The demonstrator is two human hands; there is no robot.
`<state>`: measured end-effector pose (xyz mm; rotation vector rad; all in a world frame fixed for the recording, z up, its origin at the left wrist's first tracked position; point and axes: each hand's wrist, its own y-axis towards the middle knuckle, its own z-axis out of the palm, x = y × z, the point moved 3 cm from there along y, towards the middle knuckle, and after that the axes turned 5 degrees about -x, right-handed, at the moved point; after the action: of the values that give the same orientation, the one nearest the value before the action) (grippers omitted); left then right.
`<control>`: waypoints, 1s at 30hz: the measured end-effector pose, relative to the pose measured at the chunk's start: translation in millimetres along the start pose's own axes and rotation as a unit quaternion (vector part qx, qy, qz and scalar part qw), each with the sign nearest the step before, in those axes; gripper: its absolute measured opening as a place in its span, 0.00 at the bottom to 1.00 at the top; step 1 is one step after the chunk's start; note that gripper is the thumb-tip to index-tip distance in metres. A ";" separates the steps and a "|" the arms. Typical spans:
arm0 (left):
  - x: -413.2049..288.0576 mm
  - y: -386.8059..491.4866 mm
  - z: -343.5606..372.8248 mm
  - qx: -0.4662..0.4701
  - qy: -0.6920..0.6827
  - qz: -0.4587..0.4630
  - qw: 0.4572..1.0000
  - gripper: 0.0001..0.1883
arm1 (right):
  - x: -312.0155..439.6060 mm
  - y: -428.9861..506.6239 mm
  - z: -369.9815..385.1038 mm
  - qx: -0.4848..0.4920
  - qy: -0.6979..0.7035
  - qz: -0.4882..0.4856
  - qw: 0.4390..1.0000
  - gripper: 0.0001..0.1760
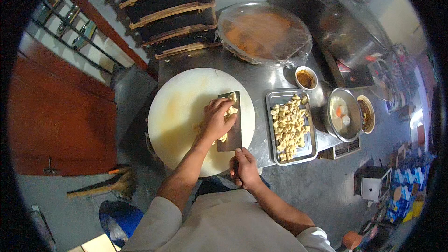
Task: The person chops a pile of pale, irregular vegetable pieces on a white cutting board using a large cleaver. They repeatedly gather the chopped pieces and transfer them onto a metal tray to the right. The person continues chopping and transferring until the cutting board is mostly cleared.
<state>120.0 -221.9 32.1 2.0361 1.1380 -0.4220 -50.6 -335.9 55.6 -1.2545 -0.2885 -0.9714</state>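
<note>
My right hand (245,168) grips the handle of a cleaver, whose broad dark blade (232,140) lies flat over the right part of a round white cutting board (178,112). My left hand (217,117) cups small pale-yellow food pieces (231,110) against the blade, with some between thumb and fingers. More pieces show beside the left wrist, and others are hidden under the palm. Right of the board, a rectangular metal tray (312,157) holds a heap of similar pieces (289,126). Yellowish stains mark the board's left half.
A film-covered basin of orange-brown food (264,31) stands behind the board. Near the tray are a small white bowl of brown paste (306,78), a metal bowl with liquid (344,115) and a bowl of dark seasoning (366,113). Stacked wood-edged trays (171,14) rise at the back left.
</note>
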 end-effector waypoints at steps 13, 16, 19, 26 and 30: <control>-118.1 56.8 131.9 -0.056 -0.102 0.021 0.993 0.22 | 80.4 -37.4 -126.0 -0.109 0.019 -0.022 0.994 0.20; -141.0 57.2 187.7 -0.046 -0.167 -0.005 0.985 0.22 | 97.0 -42.0 -173.0 -0.148 -0.030 -0.048 0.987 0.21; -136.8 41.7 238.6 -0.042 -0.238 -0.050 0.969 0.24 | 103.8 -50.8 -207.7 -0.194 -0.088 -0.058 0.975 0.19; -143.0 27.6 241.4 0.016 -0.152 -0.082 0.985 0.30 | 108.7 -66.8 -260.1 -0.204 -0.250 -0.087 0.942 0.18; -152.2 42.5 225.9 -0.020 -0.182 -0.068 0.981 0.26 | 109.1 -75.2 -264.1 -0.211 -0.302 -0.088 0.925 0.19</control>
<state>87.9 -492.8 -7.5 1.7584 1.0490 -0.7984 -124.3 -620.0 89.6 -1.9475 -0.7091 -0.7966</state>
